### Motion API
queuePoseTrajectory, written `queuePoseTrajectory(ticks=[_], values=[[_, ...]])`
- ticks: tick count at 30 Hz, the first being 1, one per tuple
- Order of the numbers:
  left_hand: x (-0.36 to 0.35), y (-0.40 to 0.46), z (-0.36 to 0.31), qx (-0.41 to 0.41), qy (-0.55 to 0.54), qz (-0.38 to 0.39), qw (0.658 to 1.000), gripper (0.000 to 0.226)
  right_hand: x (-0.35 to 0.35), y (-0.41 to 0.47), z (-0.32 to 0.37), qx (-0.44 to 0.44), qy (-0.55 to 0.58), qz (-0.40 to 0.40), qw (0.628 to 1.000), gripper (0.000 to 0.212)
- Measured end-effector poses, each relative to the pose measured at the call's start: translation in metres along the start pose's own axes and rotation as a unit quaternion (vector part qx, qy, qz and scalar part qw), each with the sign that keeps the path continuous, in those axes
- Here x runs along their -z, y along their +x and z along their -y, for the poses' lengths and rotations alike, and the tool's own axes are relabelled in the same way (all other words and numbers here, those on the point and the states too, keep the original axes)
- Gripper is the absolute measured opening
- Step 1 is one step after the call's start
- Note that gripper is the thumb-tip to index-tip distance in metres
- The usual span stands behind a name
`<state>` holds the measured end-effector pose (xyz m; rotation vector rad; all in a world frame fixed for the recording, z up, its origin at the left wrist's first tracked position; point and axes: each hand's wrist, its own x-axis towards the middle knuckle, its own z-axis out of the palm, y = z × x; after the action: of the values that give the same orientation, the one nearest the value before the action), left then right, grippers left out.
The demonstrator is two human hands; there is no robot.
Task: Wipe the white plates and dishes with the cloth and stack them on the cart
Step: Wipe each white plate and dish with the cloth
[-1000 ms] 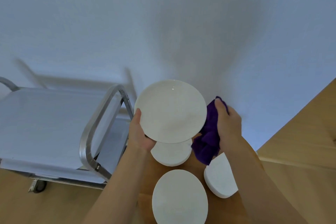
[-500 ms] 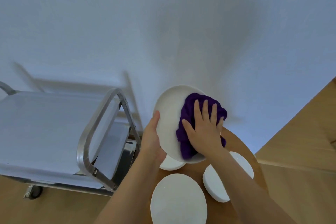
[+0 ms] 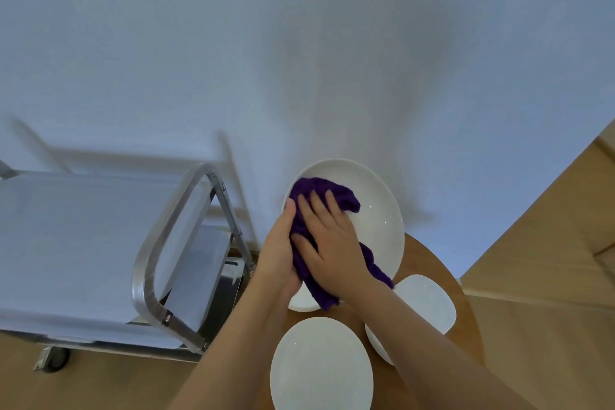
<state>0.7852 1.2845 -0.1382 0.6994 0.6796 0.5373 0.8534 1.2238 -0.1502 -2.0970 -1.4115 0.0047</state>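
Note:
My left hand [image 3: 278,250] grips the left rim of a round white plate [image 3: 372,210], held tilted above the round wooden table [image 3: 432,263]. My right hand [image 3: 327,240] lies flat, fingers straight, pressing a purple cloth [image 3: 327,191] against the plate's face. The cloth's lower end [image 3: 319,289] hangs over the plate's near edge. Below, three white dishes rest on the table: an oval plate [image 3: 321,366] in front, a squarish dish [image 3: 422,306] to the right, and a smaller one [image 3: 301,298] mostly hidden under my hands.
A steel cart [image 3: 66,243] with a curved handle [image 3: 159,236] and a castor [image 3: 53,359] stands to the left of the table, its top shelf bare. A pale wall fills the background. Wooden floor shows at the right and bottom left.
The plate tilted and turned toward me and rose slightly. My right hand slid the cloth leftward across the plate toward my left hand.

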Motion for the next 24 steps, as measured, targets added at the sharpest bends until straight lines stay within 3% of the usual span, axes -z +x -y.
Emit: queuePoseTrajectory(ticks=[5, 10, 15, 19, 24], values=[[0.016, 0.005, -0.011, 0.052, -0.032, 0.002, 0.998, 0.064, 0.004, -0.021, -0.024, 0.099, -0.037, 0.112, 0.988, 0.056], [0.030, 0.004, -0.010, 0.067, -0.026, 0.033, 0.997, 0.070, 0.008, -0.045, -0.062, 0.050, -0.112, 0.158, 0.980, 0.053], [0.029, -0.005, 0.000, 0.019, 0.081, -0.020, 0.996, 0.067, 0.007, -0.044, -0.069, -0.034, -0.156, 0.064, 0.985, 0.048], [0.024, -0.008, 0.006, 0.012, 0.110, -0.036, 0.993, 0.057, -0.008, -0.030, -0.063, -0.133, -0.119, 0.048, 0.983, 0.050], [0.025, -0.014, 0.011, 0.035, 0.107, -0.030, 0.993, 0.046, -0.021, -0.017, -0.026, -0.136, -0.032, 0.033, 0.990, 0.065]])
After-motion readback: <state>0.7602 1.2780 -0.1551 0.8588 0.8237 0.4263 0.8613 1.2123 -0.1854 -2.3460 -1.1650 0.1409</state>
